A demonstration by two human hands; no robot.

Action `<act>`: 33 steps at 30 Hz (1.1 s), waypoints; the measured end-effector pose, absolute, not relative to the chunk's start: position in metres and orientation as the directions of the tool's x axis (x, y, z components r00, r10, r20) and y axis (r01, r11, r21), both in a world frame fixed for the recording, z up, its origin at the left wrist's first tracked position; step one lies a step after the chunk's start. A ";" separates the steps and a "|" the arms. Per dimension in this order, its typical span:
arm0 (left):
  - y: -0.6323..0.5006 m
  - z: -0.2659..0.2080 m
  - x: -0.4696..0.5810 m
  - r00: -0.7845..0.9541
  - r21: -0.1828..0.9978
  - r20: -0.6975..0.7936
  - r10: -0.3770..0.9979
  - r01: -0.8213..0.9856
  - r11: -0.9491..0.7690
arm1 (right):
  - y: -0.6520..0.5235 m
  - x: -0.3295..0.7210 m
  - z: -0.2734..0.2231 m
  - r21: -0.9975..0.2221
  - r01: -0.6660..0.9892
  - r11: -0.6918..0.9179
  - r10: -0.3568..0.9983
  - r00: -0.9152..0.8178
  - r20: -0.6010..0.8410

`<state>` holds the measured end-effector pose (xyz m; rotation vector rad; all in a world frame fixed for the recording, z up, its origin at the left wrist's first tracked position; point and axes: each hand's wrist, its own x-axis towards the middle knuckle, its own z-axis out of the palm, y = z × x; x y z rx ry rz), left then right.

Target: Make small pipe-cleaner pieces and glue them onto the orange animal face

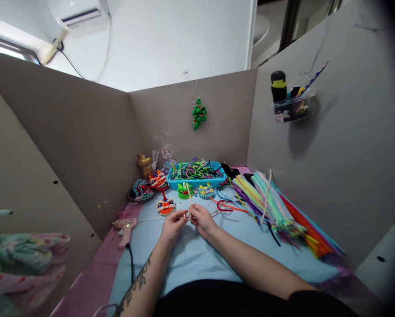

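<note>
A cream pipe cleaner stands nearly upright between my hands over the blue cloth. My right hand pinches it low down, its fingers curled. Close on the left, my left hand has thumb and forefinger closed at the stem's lower end, a small pale bit showing at the tips. Just beyond my hands sit a green pipe-cleaner figure and a light blue and yellow one. An orange and cream lion-like face lies to the left of them.
A blue basket of tangled pipe-cleaner pieces stands at the back. Bundled pipe cleaners lie at right, near scissors and a red bent stem. A pink glue gun with a black cord rests at left. Grey panels surround the table.
</note>
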<state>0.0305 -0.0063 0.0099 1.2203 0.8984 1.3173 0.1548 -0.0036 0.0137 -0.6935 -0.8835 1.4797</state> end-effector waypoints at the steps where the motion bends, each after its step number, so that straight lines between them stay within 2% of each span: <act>1: -0.006 0.010 0.031 0.106 0.970 0.165 0.981 -0.196 -0.142 | -0.003 0.155 0.014 -0.841 -0.541 0.003 0.993 -0.100 0.068; 8: -0.008 0.013 0.032 0.128 0.975 0.173 0.976 -0.160 -0.152 | -0.003 0.155 0.013 -0.821 -0.571 -0.017 0.996 -0.080 0.035; 14: -0.006 0.008 0.032 0.121 0.976 0.167 0.979 -0.163 -0.146 | -0.002 0.154 0.013 -0.816 -0.578 0.011 0.995 -0.075 0.067; 21: -0.004 0.004 0.031 0.141 0.956 0.168 0.976 -0.264 -0.126 | -0.004 0.153 0.015 -0.814 -0.581 0.013 0.994 -0.082 0.075; 27: -0.008 0.015 0.034 0.101 0.917 0.175 0.980 -0.380 -0.124 | -0.001 0.149 0.021 -0.828 -0.553 0.092 0.994 0.008 0.105; 33: -0.018 0.021 0.033 0.267 0.927 0.030 0.963 -0.369 0.073 | -0.001 0.146 0.025 -0.829 -0.550 0.098 0.993 -0.001 0.118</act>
